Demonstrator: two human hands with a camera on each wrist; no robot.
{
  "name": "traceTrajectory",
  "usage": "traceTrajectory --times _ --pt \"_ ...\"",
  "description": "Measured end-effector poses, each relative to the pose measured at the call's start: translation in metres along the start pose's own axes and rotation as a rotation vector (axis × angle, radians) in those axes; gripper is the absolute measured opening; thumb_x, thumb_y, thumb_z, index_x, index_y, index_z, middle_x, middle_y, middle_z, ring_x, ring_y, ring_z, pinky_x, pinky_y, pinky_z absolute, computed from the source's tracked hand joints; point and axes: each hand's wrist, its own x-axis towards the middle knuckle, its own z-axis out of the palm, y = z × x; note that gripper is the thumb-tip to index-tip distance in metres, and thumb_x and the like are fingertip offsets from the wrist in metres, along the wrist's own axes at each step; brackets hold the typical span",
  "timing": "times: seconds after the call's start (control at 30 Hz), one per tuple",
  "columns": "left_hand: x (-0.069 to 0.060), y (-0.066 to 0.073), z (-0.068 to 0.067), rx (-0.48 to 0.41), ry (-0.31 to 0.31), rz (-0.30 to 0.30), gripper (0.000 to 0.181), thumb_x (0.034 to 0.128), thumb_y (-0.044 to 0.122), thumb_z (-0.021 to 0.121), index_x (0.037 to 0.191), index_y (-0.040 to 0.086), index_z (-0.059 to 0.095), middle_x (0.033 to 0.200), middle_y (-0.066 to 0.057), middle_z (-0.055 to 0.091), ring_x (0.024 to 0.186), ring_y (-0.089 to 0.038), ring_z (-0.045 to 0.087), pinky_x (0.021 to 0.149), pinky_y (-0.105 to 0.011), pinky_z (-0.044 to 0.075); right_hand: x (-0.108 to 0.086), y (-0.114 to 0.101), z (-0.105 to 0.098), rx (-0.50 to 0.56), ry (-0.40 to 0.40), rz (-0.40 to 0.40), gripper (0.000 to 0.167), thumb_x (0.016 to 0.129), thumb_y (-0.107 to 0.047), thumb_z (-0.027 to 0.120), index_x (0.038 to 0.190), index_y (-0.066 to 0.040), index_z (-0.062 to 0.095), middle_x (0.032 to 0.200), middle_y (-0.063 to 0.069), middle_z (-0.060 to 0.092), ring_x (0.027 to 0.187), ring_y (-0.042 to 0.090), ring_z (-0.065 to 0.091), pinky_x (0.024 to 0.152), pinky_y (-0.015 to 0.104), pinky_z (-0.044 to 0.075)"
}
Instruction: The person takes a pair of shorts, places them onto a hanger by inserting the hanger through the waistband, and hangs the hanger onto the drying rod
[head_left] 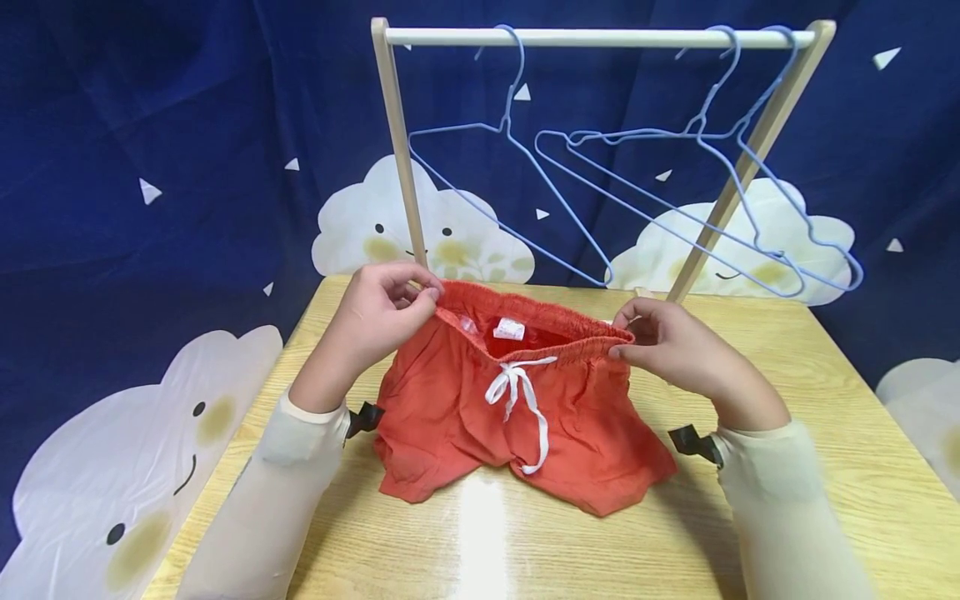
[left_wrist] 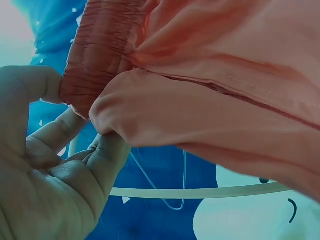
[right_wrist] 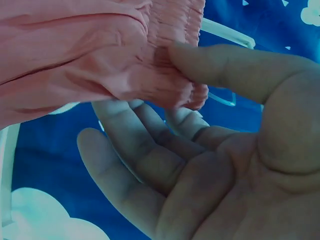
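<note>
A pair of red shorts (head_left: 450, 400) hangs between my two hands above the table, its elastic waistband toward the rack and partly open. A white drawstring (head_left: 516, 382) is tied in a bow at the front, and a white label (head_left: 509, 329) shows inside. My left hand (head_left: 382, 312) pinches the left end of the waistband (left_wrist: 97, 55) between thumb and fingers. At the other end, my right hand (head_left: 671, 346) pinches the waistband with the thumb on its outer face; in the right wrist view its other fingers (right_wrist: 140, 150) spread below the cloth.
Behind the shorts stands a rack with wooden posts (head_left: 401, 142) and a white rail (head_left: 600, 37). One blue hanger (head_left: 510, 133) hangs at its left, more blue hangers (head_left: 701, 125) at its right. The wooden table (head_left: 787, 375) lies below; a dark-blue cloud-patterned curtain (head_left: 187, 100) backs it.
</note>
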Motion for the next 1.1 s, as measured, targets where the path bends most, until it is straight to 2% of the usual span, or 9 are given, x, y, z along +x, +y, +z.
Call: traceTrajectory --times 0.07,0.33,0.6,0.7,0.77,0.87,0.93,1.03,1.1 --pt "-0.001 0.001 0.001 0.011 -0.007 -0.008 0.011 0.0986 0.009 0.072 0.099 0.007 0.082 0.103 -0.008 0.079 0.079 -0.021 0.075 0.069 -0.028 0.06 0.003 0.002 0.004 0.011 -0.031 0.0 0.027 0.096 -0.005 0.079 0.116 0.0 0.061 0.105 0.013 0.077 0.093 0.021 0.072 0.079 0.026 0.06" --pt "-0.003 0.002 0.003 0.0 -0.071 -0.019 0.013 0.0999 0.012 0.071 0.104 0.005 0.081 0.107 -0.007 0.078 0.087 -0.021 0.079 0.072 -0.034 0.063 0.011 0.009 0.018 -0.013 -0.129 -0.001 0.036 0.095 -0.009 0.081 0.125 -0.003 0.062 0.118 0.014 0.076 0.101 0.024 0.074 0.086 0.035 0.064" --pt "-0.003 0.002 0.006 -0.008 -0.09 -0.013 0.012 0.0993 0.011 0.072 0.104 0.004 0.08 0.104 -0.005 0.076 0.084 -0.02 0.077 0.068 -0.032 0.061 0.02 0.017 0.03 -0.011 -0.217 -0.017 0.042 0.093 -0.008 0.082 0.13 -0.005 0.062 0.124 0.014 0.075 0.106 0.026 0.074 0.09 0.041 0.065" --pt "-0.002 0.003 0.006 -0.016 -0.099 -0.027 0.012 0.0994 0.012 0.072 0.104 0.005 0.08 0.104 -0.006 0.075 0.084 -0.021 0.076 0.068 -0.034 0.061 0.022 0.018 0.033 0.017 -0.229 -0.025 0.045 0.093 -0.008 0.081 0.133 -0.006 0.061 0.128 0.016 0.074 0.114 0.03 0.073 0.094 0.044 0.065" --pt "-0.002 0.003 0.006 -0.022 -0.105 -0.04 0.012 0.0996 0.013 0.072 0.104 0.005 0.08 0.104 -0.006 0.075 0.085 -0.021 0.076 0.069 -0.035 0.062 0.022 0.017 0.032 0.048 -0.21 -0.034 0.047 0.095 -0.009 0.079 0.137 -0.005 0.06 0.133 0.018 0.072 0.121 0.032 0.072 0.097 0.043 0.064" --pt "-0.002 0.003 0.006 -0.027 -0.111 -0.056 0.012 0.0997 0.014 0.072 0.104 0.006 0.08 0.106 -0.005 0.075 0.087 -0.021 0.077 0.073 -0.038 0.063 0.02 0.012 0.028 0.167 -0.157 -0.076 0.053 0.099 -0.004 0.074 0.148 -0.003 0.053 0.142 0.021 0.067 0.13 0.032 0.069 0.099 0.036 0.063" --pt "-0.003 0.003 0.007 -0.027 -0.115 -0.066 0.012 0.0998 0.014 0.072 0.104 0.007 0.08 0.106 -0.005 0.075 0.087 -0.021 0.077 0.073 -0.038 0.063 0.018 0.007 0.025 0.307 -0.119 -0.127 0.058 0.103 0.001 0.068 0.155 -0.003 0.045 0.149 0.023 0.062 0.135 0.032 0.067 0.101 0.033 0.061" --pt "-0.003 0.004 0.007 -0.03 -0.123 -0.071 0.012 0.1 0.015 0.073 0.105 0.007 0.08 0.106 -0.006 0.076 0.086 -0.022 0.076 0.074 -0.038 0.063 0.016 -0.002 0.019 0.533 -0.089 -0.2 0.067 0.105 0.005 0.061 0.165 -0.006 0.032 0.159 0.024 0.054 0.141 0.027 0.064 0.106 0.034 0.059" --pt "-0.004 0.004 0.007 -0.034 -0.125 -0.074 0.012 0.1 0.015 0.073 0.105 0.006 0.08 0.105 -0.006 0.076 0.085 -0.022 0.076 0.073 -0.038 0.063 0.015 -0.008 0.018 0.648 -0.076 -0.216 0.067 0.108 0.002 0.059 0.167 -0.007 0.028 0.161 0.024 0.051 0.142 0.027 0.064 0.107 0.037 0.058"
